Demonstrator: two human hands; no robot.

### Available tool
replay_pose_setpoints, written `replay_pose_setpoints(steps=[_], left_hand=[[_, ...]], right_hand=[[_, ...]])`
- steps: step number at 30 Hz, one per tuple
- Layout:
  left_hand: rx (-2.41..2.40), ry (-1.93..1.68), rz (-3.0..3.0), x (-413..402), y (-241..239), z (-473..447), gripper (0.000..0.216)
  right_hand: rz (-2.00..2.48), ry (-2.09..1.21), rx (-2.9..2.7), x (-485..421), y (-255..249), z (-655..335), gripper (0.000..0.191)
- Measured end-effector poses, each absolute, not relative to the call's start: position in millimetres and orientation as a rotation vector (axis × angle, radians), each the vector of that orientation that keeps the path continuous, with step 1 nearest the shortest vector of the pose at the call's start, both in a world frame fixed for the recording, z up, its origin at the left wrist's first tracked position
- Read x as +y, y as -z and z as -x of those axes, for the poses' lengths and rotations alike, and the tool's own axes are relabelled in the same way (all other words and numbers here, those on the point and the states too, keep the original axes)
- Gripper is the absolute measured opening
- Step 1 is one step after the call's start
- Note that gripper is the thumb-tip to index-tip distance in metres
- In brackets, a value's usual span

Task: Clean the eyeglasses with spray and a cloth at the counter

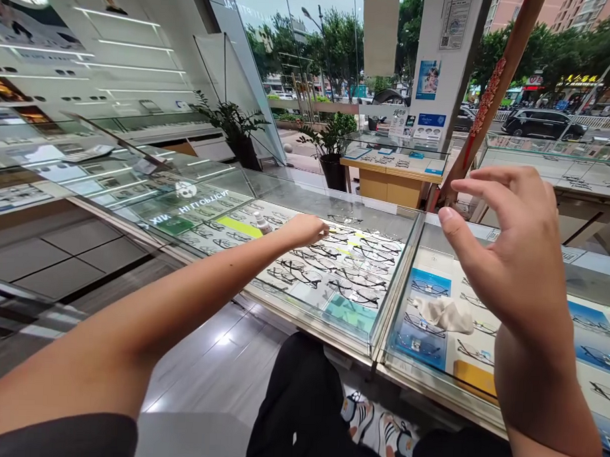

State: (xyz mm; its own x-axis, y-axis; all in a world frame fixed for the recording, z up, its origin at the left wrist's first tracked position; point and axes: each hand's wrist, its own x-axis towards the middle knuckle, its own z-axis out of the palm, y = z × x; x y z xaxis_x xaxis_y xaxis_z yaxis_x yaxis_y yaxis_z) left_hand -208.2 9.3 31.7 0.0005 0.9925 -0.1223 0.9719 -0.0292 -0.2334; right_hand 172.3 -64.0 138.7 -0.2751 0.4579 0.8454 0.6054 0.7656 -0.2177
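My left hand reaches out over the left glass display case, low by its glass top, with its fingers curled in. Anything in those fingers is hidden from me. Just left of that hand, a small white bottle stands on the glass. Rows of eyeglasses lie inside the case beneath. My right hand is raised above the right-hand case, thumb and fingers apart, holding nothing. A crumpled beige cloth rests on that case, left of my right wrist.
Blue display cards with eyeglasses and a yellow case show under the right-hand glass. Potted plants and a wooden display table stand beyond, before the windows. A slanted wooden post rises behind my right hand.
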Motion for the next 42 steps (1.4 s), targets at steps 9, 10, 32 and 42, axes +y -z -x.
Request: replay_pose_setpoints(steps=[9,10,32,42], left_hand=[[-2.126,-0.367,2.191,39.7,-14.3,204.8,0.015],[-2.117,-0.37,2.196,40.4,-14.0,203.6,0.015],[-1.69,1.578,2.737,13.4,-69.2,59.8,0.026],[-1.599,2.144,2.907,37.6,-13.8,1.0,0.046]], right_hand=[[0.799,0.167,-1.937,-69.7,-146.2,-181.1,0.017],[0.801,0.17,-1.935,-70.0,-146.8,-181.8,0.017],[0.93,-0.007,-1.927,-50.3,-111.4,-173.6,0.013],[0.992,-0.482,-1.775,34.4,-19.3,-181.6,0.01]])
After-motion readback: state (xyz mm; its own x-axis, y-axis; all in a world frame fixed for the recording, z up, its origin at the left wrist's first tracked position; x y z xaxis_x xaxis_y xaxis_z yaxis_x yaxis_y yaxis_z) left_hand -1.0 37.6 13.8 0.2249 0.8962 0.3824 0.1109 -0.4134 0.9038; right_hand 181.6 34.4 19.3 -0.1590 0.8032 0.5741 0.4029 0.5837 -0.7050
